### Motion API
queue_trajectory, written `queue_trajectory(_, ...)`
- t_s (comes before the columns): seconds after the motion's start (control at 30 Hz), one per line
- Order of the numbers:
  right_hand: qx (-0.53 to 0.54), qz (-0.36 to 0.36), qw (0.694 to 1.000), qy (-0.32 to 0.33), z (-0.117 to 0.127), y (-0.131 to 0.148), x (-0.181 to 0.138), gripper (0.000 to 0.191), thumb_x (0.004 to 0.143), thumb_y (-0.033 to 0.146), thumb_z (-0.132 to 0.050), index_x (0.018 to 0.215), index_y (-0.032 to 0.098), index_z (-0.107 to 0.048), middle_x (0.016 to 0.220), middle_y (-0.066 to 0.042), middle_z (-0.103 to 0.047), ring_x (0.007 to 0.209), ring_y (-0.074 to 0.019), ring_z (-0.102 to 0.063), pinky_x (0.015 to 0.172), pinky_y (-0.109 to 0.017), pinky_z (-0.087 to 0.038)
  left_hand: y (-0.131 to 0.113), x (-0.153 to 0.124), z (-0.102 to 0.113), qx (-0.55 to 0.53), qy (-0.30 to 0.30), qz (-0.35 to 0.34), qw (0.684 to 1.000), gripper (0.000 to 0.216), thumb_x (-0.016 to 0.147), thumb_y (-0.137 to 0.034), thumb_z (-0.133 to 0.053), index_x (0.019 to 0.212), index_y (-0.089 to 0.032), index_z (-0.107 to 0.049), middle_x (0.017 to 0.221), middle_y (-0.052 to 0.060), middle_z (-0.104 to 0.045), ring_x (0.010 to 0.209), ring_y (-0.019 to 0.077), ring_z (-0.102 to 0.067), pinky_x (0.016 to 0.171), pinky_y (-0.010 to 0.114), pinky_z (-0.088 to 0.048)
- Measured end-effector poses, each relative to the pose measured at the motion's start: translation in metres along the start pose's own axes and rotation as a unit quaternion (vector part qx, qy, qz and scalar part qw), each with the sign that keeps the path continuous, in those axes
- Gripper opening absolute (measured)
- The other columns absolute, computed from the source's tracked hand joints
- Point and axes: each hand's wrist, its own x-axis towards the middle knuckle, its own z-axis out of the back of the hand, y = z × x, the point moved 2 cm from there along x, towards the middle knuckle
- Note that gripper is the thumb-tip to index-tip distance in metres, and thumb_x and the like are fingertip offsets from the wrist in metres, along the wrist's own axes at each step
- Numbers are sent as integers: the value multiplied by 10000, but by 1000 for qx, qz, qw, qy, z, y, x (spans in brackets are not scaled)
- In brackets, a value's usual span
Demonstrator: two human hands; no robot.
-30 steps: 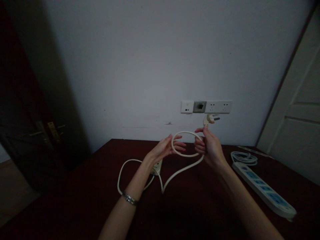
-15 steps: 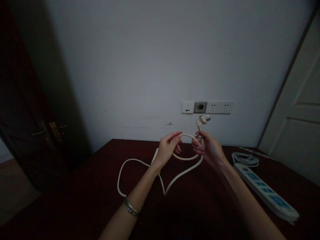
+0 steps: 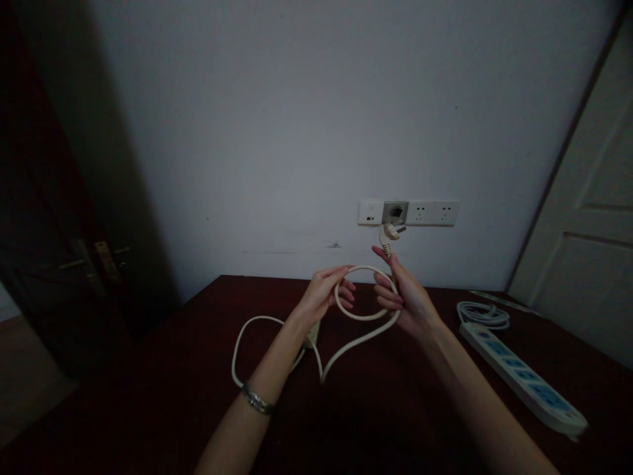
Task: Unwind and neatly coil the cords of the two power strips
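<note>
My left hand pinches the left side of a loop in a white power cord. On the loop's other side, my right hand is closed around the cord just below its plug. The plug points up and to the right, its metal prongs bare, in front of the wall. From the loop the cord runs down to the table, bends, and passes behind my left forearm. Partly hidden behind my left wrist is a whitish block by the cord.
A white power strip with blue sockets lies at the right on the dark red table, its coiled cord behind it. Wall sockets sit above the table's back edge. Doors stand at left and right.
The plug and my right hand have shifted slightly left. My left hand has moved a little left too, and the cord loop is rounder. More of the block behind my wrist shows.
</note>
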Motion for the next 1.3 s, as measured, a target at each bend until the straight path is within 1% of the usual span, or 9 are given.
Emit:
queue_trajectory(0.13, -7, 1, 1000, -13, 5, -1, 3, 341, 844, 382, -510, 1146, 227, -537, 434, 99, -312, 318, -17, -117, 295, -109, -102, 4, -1, -6, 18, 9, 9, 1000, 431, 827, -419, -535, 1141, -123, -535, 835, 105, -657, 631, 160, -647, 505, 238, -507)
queue_trajectory(0.3, 21, 42, 997, -64, 7, -1, 3, 179, 723, 234, -497, 868, 156, -567, 463, 53, -390, 332, -26, -182, 290, -119, -130, 16, -1, -13, -53, 75, 59, 994, 539, 890, -522, -318, 1209, -112, -462, 722, 113, -665, 567, 207, -655, 501, 297, -506)
queue_trajectory(0.4, 11, 103, 992, -73, 2, 5, 0, 248, 645, 137, -570, 893, 152, -568, 526, 45, -435, 390, -33, -288, 315, -111, -210, 20, -2, -13, -65, 106, 94, 988, 524, 897, -513, -299, 1205, -118, -452, 738, 134, -673, 628, 229, -668, 523, 315, -515)
queue_trajectory(0.57, -32, 114, 992, -38, -3, 10, -3, 358, 726, 277, -657, 1059, 213, -545, 780, 10, -569, 536, -66, -469, 387, -151, -371, 12, -4, -7, -76, 138, 78, 984, 510, 880, -541, -337, 1234, -184, -424, 796, 132, -680, 648, 235, -670, 498, 301, -504)
queue_trajectory(0.7, -86, 136, 987, -24, 0, 7, 0, 259, 758, 370, -638, 939, 221, -528, 904, -1, -612, 422, -30, -411, 322, -150, -280, 2, -6, -1, -53, 165, 110, 979, 474, 864, -484, -422, 1212, -166, -477, 860, 166, -686, 711, 254, -676, 562, 347, -522)
queue_trajectory(0.87, -80, 138, 986, -36, -2, 0, -1, 226, 728, 337, -651, 838, 200, -508, 698, 23, -577, 340, -6, -276, 293, -123, -142, 7, -7, -1, 35, 145, 165, 975, 258, 738, -160, -539, 956, -72, -646, 785, 149, -692, 694, 217, -671, 664, 350, -522)
queue_trajectory(0.97, -71, 111, 990, -59, -4, -2, -4, 221, 717, 334, -640, 839, 193, -522, 535, 53, -485, 324, -7, -224, 294, -109, -125, 14, -7, -6, 24, 136, 161, 977, 193, 723, -142, -552, 850, -52, -666, 688, 119, -672, 657, 205, -661, 667, 359, -517)
queue_trajectory(1.13, -46, 92, 993, -64, 0, -1, -2, 169, 730, 317, -573, 697, 166, -504, 480, 58, -404, 321, -2, -180, 286, -118, -98, 19, -13, -14, -79, 298, 188, 933, 349, 827, -264, -519, 1094, -50, -592, 905, 200, -661, 776, 254, -659, 678, 398, -499)
queue_trajectory(1.3, -77, 151, 982, -80, 5, 1, 1, 172, 725, 304, -547, 638, 160, -510, 482, 33, -417, 347, -32, -291, 305, -151, -208, 19, -12, -13, -128, 269, 171, 939, 316, 798, -107, -500, 1084, -11, -592, 876, 168, -643, 702, 152, -617, 606, 259, -458)
